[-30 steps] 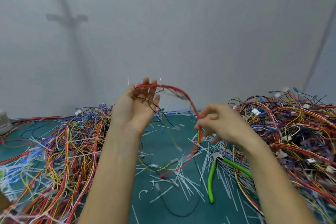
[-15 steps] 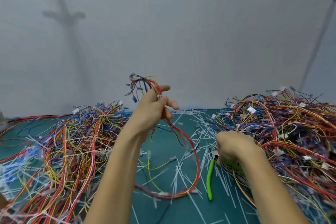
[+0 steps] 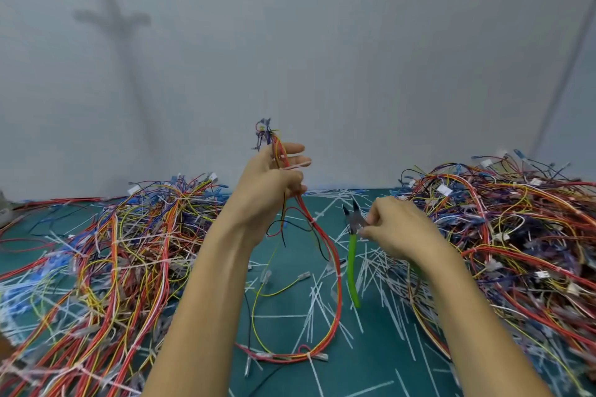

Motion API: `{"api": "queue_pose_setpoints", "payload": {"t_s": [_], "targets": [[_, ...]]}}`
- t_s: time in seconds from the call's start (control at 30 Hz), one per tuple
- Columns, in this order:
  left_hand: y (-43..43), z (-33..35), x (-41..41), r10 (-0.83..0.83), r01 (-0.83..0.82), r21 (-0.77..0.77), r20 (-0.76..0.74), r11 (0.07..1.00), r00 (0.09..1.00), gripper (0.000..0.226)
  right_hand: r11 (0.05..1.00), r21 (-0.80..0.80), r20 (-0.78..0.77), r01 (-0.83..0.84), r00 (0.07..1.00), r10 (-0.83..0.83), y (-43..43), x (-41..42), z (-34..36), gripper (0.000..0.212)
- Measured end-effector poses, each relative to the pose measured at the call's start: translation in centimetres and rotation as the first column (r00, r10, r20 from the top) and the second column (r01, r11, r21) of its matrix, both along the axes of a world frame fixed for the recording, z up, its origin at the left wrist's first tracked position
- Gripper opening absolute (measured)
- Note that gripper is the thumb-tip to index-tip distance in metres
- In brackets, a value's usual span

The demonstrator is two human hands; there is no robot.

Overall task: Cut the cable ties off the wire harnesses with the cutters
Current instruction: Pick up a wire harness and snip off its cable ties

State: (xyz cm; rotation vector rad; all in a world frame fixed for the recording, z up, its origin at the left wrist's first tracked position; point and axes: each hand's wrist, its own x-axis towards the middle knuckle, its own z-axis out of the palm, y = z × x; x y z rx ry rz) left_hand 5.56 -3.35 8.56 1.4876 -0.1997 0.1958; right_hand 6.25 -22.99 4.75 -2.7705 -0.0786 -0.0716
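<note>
My left hand (image 3: 274,184) grips a red and yellow wire harness (image 3: 332,267) near its upper end, raised above the green mat. The harness hangs down in a long loop to the mat, with white cable ties (image 3: 298,165) along it. My right hand (image 3: 396,226) holds the green-handled cutters (image 3: 353,235) lifted off the mat, jaws parted and pointing up, just right of the hanging harness. One green handle hangs down free.
A big pile of tangled harnesses (image 3: 113,251) lies on the left of the green mat (image 3: 283,377), another pile (image 3: 516,235) on the right. Several cut white tie offcuts (image 3: 322,306) litter the mat between them. A grey wall stands behind.
My left hand turned the harness upright and raised it. My right hand let go of the harness, dropped to the mat, gripped the cutters and lifted them.
</note>
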Motion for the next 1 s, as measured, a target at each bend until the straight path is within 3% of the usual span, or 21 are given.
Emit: {"api": "queue_pose_setpoints", "payload": {"t_s": [0.1,0.2,0.3,0.4,0.5,0.63,0.77,0.87,1.0], "targets": [[0.3,0.5,0.0,-0.06,0.051,-0.171,-0.048,0.984,0.997,0.04,0.968,0.25,0.166,-0.033,0.986,-0.009,0.2,-0.6,1.4,0.02],[0.3,0.8,0.0,-0.058,0.024,-0.32,-0.097,0.947,0.994,0.029,0.893,0.443,0.408,-0.082,0.905,-0.12,0.6,-1.3,2.6,0.015],[0.2,0.2,0.5,0.103,-0.134,-0.297,-0.117,0.945,0.988,0.052,0.865,0.467,0.603,-0.183,0.782,-0.161,0.8,-1.9,3.5,0.019],[0.2,-0.2,0.5,0.067,-0.079,-0.19,-0.07,0.979,0.995,0.045,0.869,0.433,0.703,-0.239,0.693,-0.16,0.7,-2.1,4.0,0.018],[0.1,0.0,0.2,-0.034,0.034,-0.012,-0.031,0.999,0.999,0.037,0.899,0.377,0.71,-0.224,0.692,-0.126,0.7,-2.2,4.1,0.024],[-0.7,0.2,-0.6,-0.108,0.104,0.174,0.017,0.979,0.994,0.027,0.833,0.48,0.599,-0.276,0.797,-0.081,1.5,-2.7,4.3,0.035],[-1.6,0.3,-1.2,-0.119,0.091,0.212,0.12,0.973,0.986,0.021,0.799,0.57,0.518,-0.191,0.839,-0.169,2.0,-3.0,4.1,0.062],[-1.7,0.5,-1.4,-0.127,0.081,0.274,0.154,0.958,0.98,0.029,0.788,0.594,0.532,-0.16,0.813,-0.236,2.1,-2.9,3.9,0.049],[-1.8,0.8,-1.7,-0.115,0.045,0.349,0.183,0.936,0.976,0.024,0.755,0.609,0.543,-0.244,0.822,-0.172,1.9,-2.7,4.1,0.023]]}}
